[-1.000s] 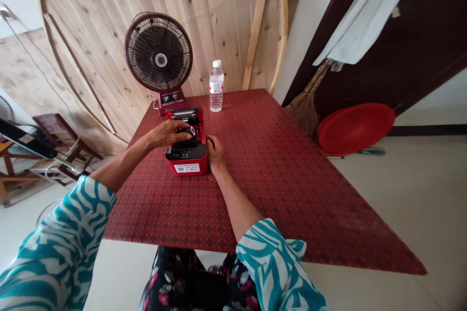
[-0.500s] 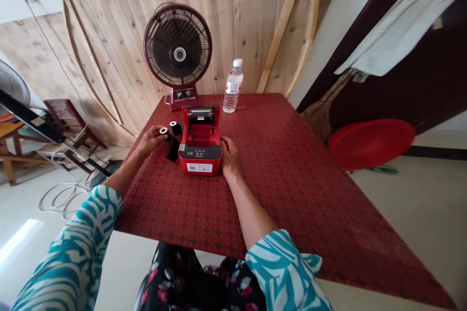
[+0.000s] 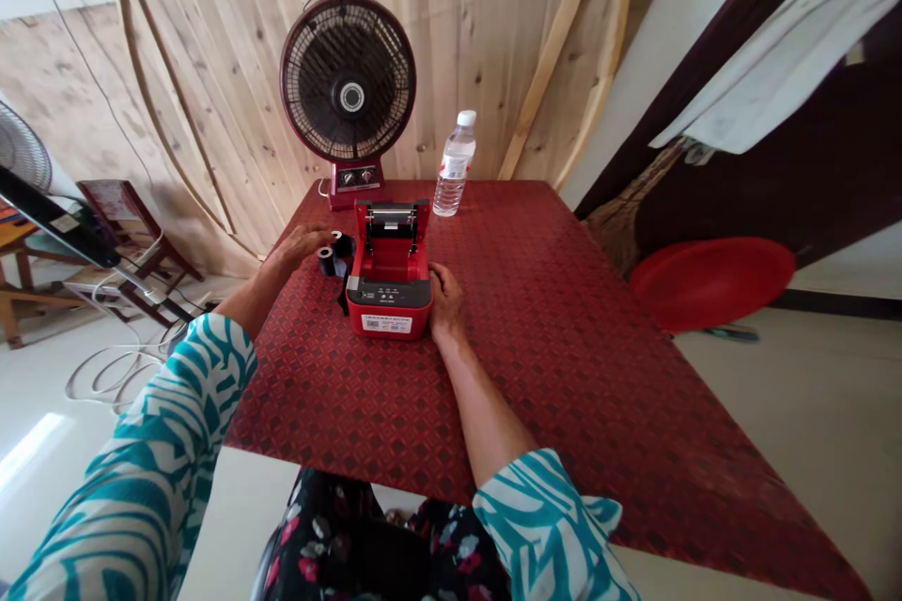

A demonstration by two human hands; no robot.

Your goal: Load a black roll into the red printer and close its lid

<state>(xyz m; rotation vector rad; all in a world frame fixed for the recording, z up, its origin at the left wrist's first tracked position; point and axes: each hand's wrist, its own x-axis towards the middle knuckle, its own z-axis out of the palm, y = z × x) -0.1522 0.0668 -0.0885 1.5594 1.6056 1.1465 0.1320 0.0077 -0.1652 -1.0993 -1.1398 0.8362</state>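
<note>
A red and black label printer (image 3: pixel 390 324) sits on the table with its lid raised, and its red inner bay shows. My right hand (image 3: pixel 445 300) is closed against the printer's right side, steadying it, with the fingers curled at its edge. To the printer's left are two small black ribbon rolls with white cores. The nearer ribbon roll (image 3: pixel 325 263) stands upright, apart from my fingers. My left hand (image 3: pixel 306 246) reaches over to the farther ribbon roll (image 3: pixel 343 244), its fingertips closed at the roll's edge. Black ribbon hangs beside the printer, partly hidden by it.
Behind the printer stands a dark red table fan (image 3: pixel 351 96). A water bottle (image 3: pixel 455 167) is at the back of the patterned red table (image 3: pixel 564 376). A floor fan's pole (image 3: pixel 60 218) and a wooden chair (image 3: pixel 123 230) are at left; a red basin (image 3: pixel 711 282) is at right.
My left hand has let go of the nearer ribbon roll and moved to the farther one. The ribbon strip has shifted closer to the printer. My right hand stays on the printer.
</note>
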